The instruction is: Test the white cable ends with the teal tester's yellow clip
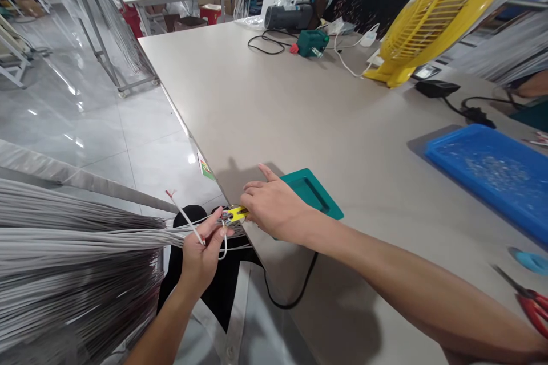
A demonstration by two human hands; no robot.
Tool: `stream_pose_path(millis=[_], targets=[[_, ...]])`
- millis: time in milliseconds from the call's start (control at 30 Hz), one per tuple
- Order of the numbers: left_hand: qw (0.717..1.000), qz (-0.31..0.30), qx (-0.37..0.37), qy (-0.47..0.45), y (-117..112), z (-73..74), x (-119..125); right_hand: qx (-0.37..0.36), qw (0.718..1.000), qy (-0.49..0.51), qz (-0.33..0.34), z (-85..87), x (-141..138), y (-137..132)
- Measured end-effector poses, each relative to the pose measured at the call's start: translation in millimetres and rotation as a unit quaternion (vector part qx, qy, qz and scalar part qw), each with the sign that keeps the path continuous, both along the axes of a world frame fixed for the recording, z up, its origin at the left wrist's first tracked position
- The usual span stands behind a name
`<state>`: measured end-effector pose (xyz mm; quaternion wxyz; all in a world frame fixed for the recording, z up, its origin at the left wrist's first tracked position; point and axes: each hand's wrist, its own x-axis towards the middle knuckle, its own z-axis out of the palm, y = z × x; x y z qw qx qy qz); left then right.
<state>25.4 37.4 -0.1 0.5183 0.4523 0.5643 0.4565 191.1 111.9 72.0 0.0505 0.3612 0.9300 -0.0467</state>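
My left hand (200, 256) pinches a white cable (187, 218) near the table's front left edge. The cable's frayed end, with reddish strands, sticks up to the left, and a loop hangs below my fingers. My right hand (274, 205) is closed on a small yellow hand tool (238, 214), its index finger stretched out. The tool's metal end meets the cable at my left fingertips; its exact kind is unclear, as my hand covers much of it. Beneath my right forearm lies a green shallow tray (331, 210), partly covered.
Bundled grey-white cables (85, 245) hang at left. On the table are a blue tray (454, 148) with small clear pieces, red-handled scissors (533, 305), a blue tape roll (533, 261), a yellow fan (423, 17) and a green motor-like device (311, 43). A black cord (295, 303) loops over the edge.
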Motion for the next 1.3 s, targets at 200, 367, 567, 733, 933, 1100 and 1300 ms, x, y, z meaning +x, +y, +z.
stream_pose_path(millis=[200,367,567,733,933,1100,1300], targets=[[0.999,0.011,0.021,0.033,0.1,3.4,3.4,0.028,1.000,-0.006,-0.007,-2.3,1.8,-3.4],[0.998,0.063,0.003,0.026,-2.8,3.3,8.6,0.061,0.998,0.017,-0.016,-9.3,4.5,-7.2],[0.998,0.051,-0.003,0.019,-7.0,2.3,1.1,0.047,0.999,0.015,-0.024,-6.9,3.2,-5.2],[0.996,0.086,-0.012,-0.031,-12.8,7.7,-5.5,0.066,0.993,0.101,-0.011,-4.2,4.2,-10.9],[0.994,0.068,-0.023,-0.083,-18.8,19.2,-13.4,0.176,0.944,0.274,0.047,-12.1,-8.7,-40.9],[1.000,0.009,0.024,-0.018,-22.3,27.5,-12.9,0.152,0.963,0.203,0.091,-16.0,-20.7,-49.1],[0.999,-0.025,-0.001,0.029,-25.8,23.0,-14.5,0.191,0.957,0.183,0.117,-20.5,-22.8,-47.6]])
